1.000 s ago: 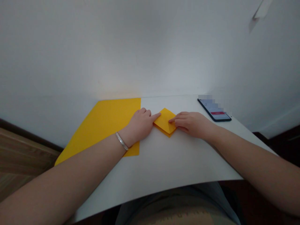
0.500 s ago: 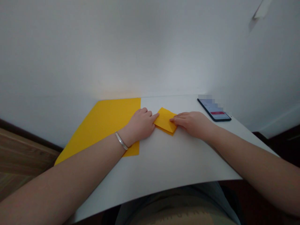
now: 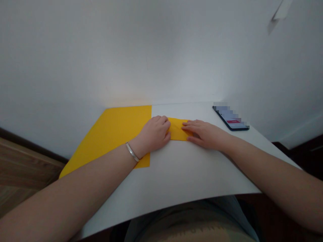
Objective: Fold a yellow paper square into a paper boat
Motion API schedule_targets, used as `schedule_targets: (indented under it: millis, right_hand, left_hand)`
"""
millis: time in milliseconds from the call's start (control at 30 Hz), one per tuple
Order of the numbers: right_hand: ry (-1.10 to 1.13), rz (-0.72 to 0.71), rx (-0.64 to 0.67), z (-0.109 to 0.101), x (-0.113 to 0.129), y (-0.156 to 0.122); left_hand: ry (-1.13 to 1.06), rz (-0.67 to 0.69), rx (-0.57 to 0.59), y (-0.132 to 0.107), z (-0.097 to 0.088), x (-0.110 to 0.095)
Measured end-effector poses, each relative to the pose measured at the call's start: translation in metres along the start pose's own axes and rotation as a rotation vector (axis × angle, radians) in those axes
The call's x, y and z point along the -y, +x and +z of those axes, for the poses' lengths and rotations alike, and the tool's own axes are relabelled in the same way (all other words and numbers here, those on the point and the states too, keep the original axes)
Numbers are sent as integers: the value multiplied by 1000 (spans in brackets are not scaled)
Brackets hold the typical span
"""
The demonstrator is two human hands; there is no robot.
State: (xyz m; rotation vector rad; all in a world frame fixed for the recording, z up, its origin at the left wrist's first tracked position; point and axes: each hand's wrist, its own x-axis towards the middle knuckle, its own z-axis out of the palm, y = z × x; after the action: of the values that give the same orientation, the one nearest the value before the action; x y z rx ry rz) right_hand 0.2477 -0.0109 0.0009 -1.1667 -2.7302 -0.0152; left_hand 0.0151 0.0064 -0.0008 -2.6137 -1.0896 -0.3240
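I'd say a hand could pass most freely across the bare front of the smooth white tabletop (image 3: 186, 171), at lower centre. The person's bare left forearm (image 3: 75, 191) bars the lower left, the bare right forearm (image 3: 272, 171) the lower right. Mid-frame, left hand (image 3: 155, 132), small folded yellow paper (image 3: 178, 133) and right hand (image 3: 208, 132) form one touching row. Behind it runs a narrow strip, hemmed in by the plain pale wall (image 3: 161, 57) above and the flat black-edged phone (image 3: 239, 127) right of centre.
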Motion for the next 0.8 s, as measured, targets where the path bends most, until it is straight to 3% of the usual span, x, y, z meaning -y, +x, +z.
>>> schedule_targets:
  millis: [100,367,800]
  right_hand:
    - [30,-7,23,7,-7,0]
    - [82,36,65,18,-18,-1]
    - [25,68,109,15,-17,3]
  left_hand:
    - [-91,10,12,-2,7,2]
    - [-161,-68,239,-6,17,4]
    - [-93,-77,295,-1,20,18]
